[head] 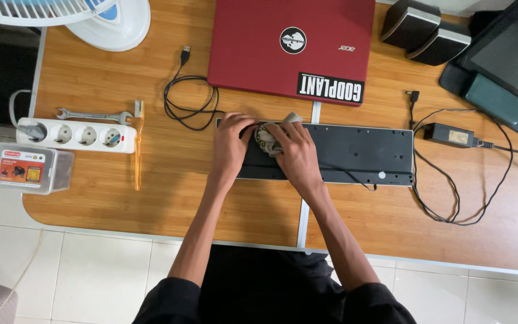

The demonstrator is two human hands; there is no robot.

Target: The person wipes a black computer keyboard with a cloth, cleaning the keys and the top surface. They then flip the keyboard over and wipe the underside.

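Hands (232, 144) (298, 153) hide the keyboard's (355, 153) left end; right grip pinches a cloth (267, 139), left unclear.

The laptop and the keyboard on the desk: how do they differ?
The laptop is red, the keyboard black. The laptop is broad and squarish, the keyboard long and narrow. The laptop lies untouched; the left hand and right hand rest on the keyboard, with a cloth. Both lie flat, keys hidden.
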